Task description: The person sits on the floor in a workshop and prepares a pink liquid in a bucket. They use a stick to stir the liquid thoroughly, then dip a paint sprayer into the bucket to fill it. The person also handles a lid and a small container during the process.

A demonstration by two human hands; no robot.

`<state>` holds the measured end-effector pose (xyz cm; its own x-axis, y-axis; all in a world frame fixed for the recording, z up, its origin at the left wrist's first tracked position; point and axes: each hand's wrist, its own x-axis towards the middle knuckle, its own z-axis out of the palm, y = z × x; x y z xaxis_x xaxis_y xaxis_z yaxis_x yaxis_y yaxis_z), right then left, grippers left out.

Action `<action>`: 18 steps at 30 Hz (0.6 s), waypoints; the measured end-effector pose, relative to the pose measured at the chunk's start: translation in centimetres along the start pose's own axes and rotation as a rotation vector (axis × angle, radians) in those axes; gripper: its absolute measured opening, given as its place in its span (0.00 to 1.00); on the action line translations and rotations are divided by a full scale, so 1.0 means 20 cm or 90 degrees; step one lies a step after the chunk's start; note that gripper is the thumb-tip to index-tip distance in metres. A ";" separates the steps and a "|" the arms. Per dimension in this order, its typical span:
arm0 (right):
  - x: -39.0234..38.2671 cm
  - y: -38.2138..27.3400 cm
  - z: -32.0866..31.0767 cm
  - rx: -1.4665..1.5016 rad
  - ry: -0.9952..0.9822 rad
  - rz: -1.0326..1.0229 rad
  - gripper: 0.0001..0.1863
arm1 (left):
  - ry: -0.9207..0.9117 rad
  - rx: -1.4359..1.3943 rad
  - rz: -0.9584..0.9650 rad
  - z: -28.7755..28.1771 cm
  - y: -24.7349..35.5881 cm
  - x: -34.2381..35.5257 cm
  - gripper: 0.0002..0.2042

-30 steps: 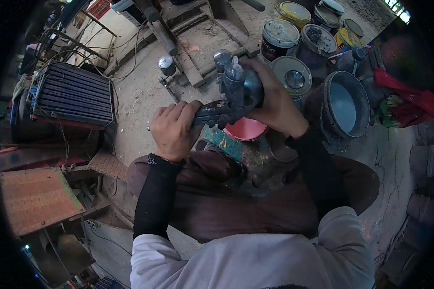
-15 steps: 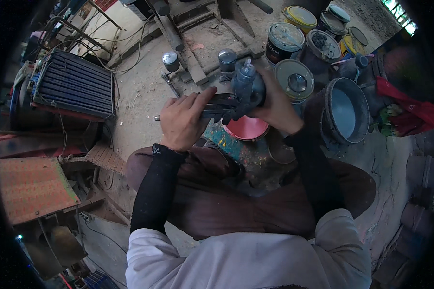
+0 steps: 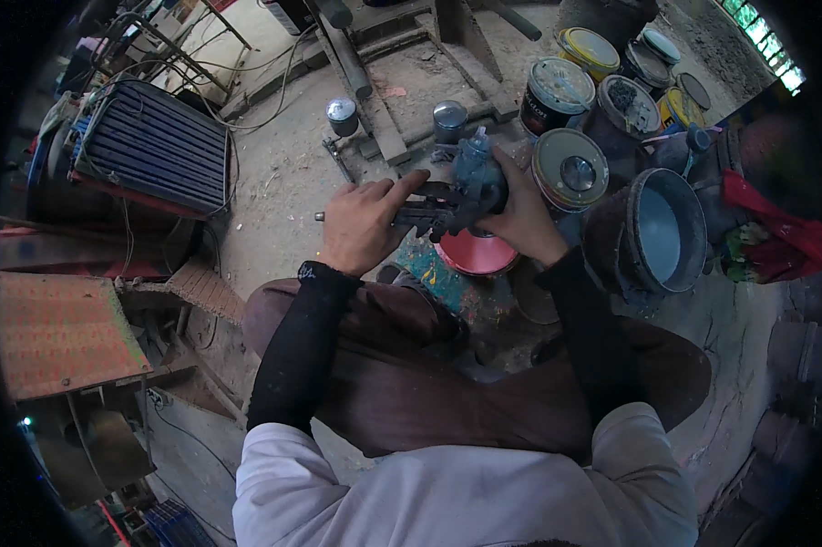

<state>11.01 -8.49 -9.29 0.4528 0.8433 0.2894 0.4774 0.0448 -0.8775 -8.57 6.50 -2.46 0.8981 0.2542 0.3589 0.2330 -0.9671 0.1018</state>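
Both hands hold a dark, paint-crusted metal tool (image 3: 470,187) with a rounded body and a long handle, above a pink paint bucket (image 3: 470,260). My left hand (image 3: 361,228) is closed on the handle, its index finger stretched along the top. My right hand (image 3: 525,214) grips the rounded body from the right. Just beyond stand two small silver-topped cylinders, one on the left (image 3: 342,114) and one behind the tool (image 3: 449,123). A short metal rod (image 3: 336,159) lies near the left one.
Lidded paint cans (image 3: 557,96) and an open bucket of pale liquid (image 3: 657,228) fill the right, beside red cloth (image 3: 766,219). A ribbed blue panel (image 3: 151,146), an orange sheet (image 3: 60,333) and hoses are on the left. A metal frame (image 3: 388,128) lies ahead.
The view has shifted, so the background sits further right. My left hand has risen slightly and its index finger has straightened. Both hands still grip the tool.
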 end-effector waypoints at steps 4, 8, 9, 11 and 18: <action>0.11 -0.37 -0.10 -0.005 0.005 -0.078 0.48 | 0.165 0.031 -0.031 -0.23 0.02 -0.03 0.36; 0.12 -0.33 -0.09 -0.001 -0.005 -0.076 0.48 | 0.141 0.033 -0.036 -0.21 0.00 -0.01 0.36; 0.10 -0.22 -0.05 0.007 -0.021 -0.039 0.48 | 0.090 0.011 -0.058 -0.15 -0.01 -0.01 0.35; 0.10 -0.17 -0.05 0.003 -0.031 -0.012 0.48 | 0.027 0.000 -0.047 -0.05 -0.04 -0.01 0.35; 0.09 -0.42 -0.10 -0.022 0.007 -0.093 0.47 | 0.166 0.001 -0.059 -0.16 0.04 -0.08 0.34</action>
<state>9.38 -8.46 -0.64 0.3851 0.8234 0.4169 0.5640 0.1476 -0.8125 -11.07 5.33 0.07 0.7470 0.3343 0.5747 0.3103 -0.9398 0.1434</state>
